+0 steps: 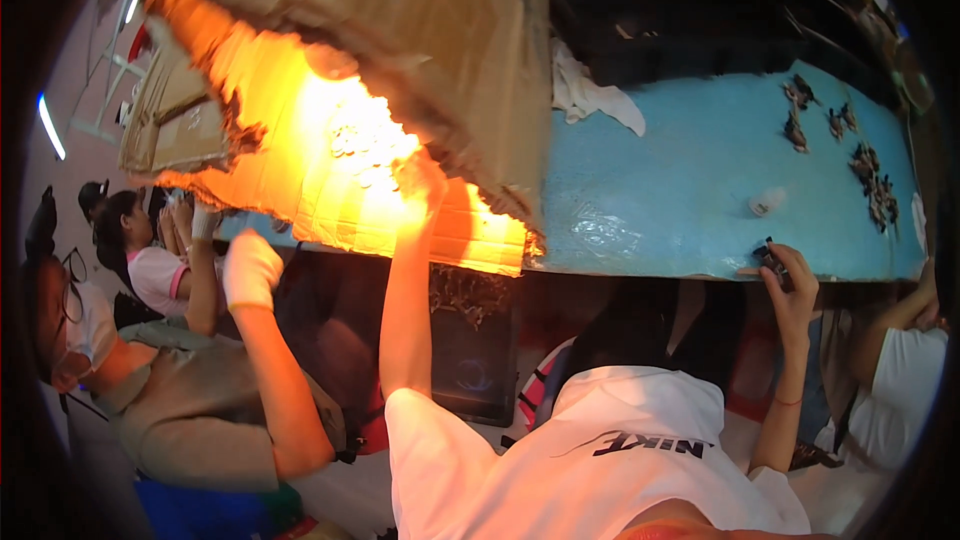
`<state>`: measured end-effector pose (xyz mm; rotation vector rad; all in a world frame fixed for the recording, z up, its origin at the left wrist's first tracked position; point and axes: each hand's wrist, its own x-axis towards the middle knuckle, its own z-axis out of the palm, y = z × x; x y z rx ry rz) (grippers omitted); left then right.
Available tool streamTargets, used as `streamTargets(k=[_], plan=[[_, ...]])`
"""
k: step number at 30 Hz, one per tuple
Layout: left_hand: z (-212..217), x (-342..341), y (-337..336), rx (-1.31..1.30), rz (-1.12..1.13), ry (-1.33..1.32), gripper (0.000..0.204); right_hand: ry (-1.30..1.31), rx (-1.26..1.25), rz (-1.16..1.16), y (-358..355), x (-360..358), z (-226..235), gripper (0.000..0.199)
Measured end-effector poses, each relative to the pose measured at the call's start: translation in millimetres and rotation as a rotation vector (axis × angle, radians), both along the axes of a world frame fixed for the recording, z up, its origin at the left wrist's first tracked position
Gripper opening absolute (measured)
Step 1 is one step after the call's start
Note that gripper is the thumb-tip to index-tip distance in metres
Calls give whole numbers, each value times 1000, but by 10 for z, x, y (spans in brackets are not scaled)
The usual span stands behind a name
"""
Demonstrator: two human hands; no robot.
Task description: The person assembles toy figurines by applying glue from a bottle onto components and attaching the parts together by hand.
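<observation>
My left hand (422, 180) reaches under a torn brown cardboard box (430, 30), into a strong orange-white glow. Glare washes out its fingers, and whether they hold anything is hidden. Right beside it, a heap of small pieces (365, 145) lies on the lit cardboard, too bright to make out. At the near edge of the blue-topped table (660, 190), my right hand (792, 280) pinches a small dark object (768, 258) between thumb and fingers. A light brown, flat bit shows next to that object.
Small dark brown pieces (875, 188) lie in clusters at the table's right. A whitish small container (767, 202) and a white cloth (590, 90) are also on it. To my left, a person's gloved hand (252, 268) is raised near the box. Another person's arm (905, 310) is at far right.
</observation>
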<state>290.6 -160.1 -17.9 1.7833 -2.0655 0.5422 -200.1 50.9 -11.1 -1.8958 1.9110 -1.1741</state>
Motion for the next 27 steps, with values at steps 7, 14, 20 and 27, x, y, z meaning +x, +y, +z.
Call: streamTargets(k=[7, 14, 20, 27], plan=[[374, -777, 925, -138, -308, 501, 6, -756, 182, -185, 167, -148, -31, 28], [198, -2337, 1206, 263, -831, 755, 8, -828, 79, 185, 162, 78, 292, 34], [31, -2780, 940, 34, -771, 345, 20, -809, 151, 184, 159, 178, 475, 27], [642, -2761, 1575, 535, -975, 759, 89, -530, 196, 137, 17, 249, 572, 27]])
